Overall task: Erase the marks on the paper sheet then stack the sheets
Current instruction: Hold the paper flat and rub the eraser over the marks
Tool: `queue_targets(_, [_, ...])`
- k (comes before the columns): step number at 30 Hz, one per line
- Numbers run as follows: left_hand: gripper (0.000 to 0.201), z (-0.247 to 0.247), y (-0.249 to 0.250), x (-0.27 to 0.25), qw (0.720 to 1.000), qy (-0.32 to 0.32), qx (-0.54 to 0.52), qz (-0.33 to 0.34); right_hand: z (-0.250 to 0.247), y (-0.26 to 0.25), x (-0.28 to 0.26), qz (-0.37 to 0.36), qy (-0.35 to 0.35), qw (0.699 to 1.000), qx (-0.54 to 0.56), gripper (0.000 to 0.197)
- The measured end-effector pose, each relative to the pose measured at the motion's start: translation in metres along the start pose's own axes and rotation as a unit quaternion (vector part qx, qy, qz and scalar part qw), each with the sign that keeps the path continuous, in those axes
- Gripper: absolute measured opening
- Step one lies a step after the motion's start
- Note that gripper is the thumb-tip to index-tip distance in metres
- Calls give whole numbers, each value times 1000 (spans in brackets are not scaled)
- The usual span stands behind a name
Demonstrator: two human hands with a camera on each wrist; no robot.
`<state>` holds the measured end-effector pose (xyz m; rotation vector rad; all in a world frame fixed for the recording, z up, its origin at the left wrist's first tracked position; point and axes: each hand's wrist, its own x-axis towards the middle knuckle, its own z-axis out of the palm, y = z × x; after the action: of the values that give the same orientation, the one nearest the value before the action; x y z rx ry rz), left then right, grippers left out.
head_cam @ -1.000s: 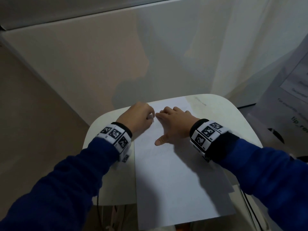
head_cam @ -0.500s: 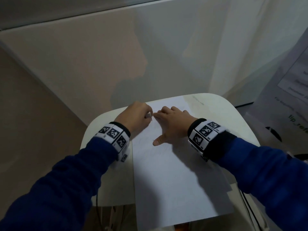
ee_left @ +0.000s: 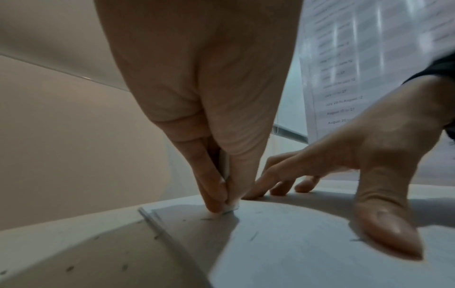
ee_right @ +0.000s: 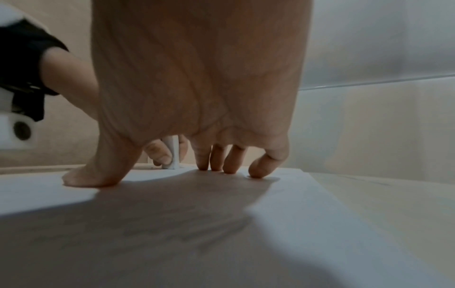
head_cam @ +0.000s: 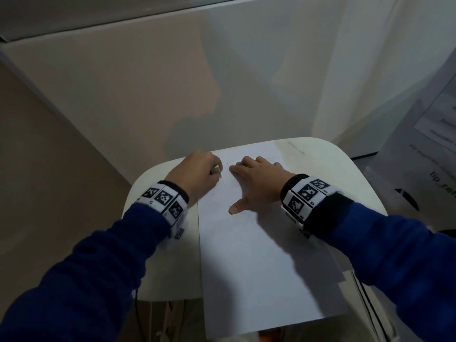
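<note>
White eraser [ee_left: 227,202] is pinched between the thumb and fingers of the left hand [head_cam: 197,172], tip down on the paper sheet [head_cam: 259,255] near its far left corner. Right hand [head_cam: 259,182] lies flat, fingers spread and straight, pressing the same sheet. Sheet lies on the white counter [head_cam: 158,267], near edge overhanging; eraser crumbs [ee_left: 157,236] beside it.

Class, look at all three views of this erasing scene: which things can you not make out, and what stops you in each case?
- Eraser: mostly hidden by the left hand pinching it; only its tip shows in the wrist views.
- Marks on the paper sheet: too faint in the head view; shadowed under the right hand in the right wrist view.
- Number of sheets: unclear in all views; the left wrist view shows layered edges only.
- Printed page: blurred, cut off by the frame edge.
</note>
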<state>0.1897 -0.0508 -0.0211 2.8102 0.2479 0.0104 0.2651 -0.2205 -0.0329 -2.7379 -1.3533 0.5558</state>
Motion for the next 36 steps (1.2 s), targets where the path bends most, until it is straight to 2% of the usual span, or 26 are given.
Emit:
queue_targets(3, [22, -1, 3, -5, 1000, -6, 9, -5, 1, 0, -1, 0, 4, 1000, -3, 100])
queue_targets(8, [16, -1, 10, -29, 997, -72, 13, 26, 0, 1, -1, -1, 3, 1000, 1, 101])
queue_targets(12, [20, -1, 2, -14, 1000, -15, -7, 4, -1, 0, 0, 1, -1, 1000, 1, 101])
queue_targets(15, [21, -1, 3, -7, 1000, 0, 0, -12, 0, -1, 0, 3, -4, 1000, -4, 102])
queue_targets(21, [17, 1, 22, -30, 998, -61, 9, 25, 4, 1, -1, 0, 18, 1000, 9, 105])
queue_targets(27, [22, 0, 9, -10, 1000, -9, 4, -4, 2, 4, 2, 5, -9, 1000, 27, 102])
queue_targets(31, [17, 0, 20, -11, 998, -38, 44, 7, -5, 16, 2, -20, -32, 998, 45, 84])
queue_targets(36, [14, 2, 25, -19, 996, -64, 51, 17, -3, 24, 0, -50, -36, 998, 32, 94])
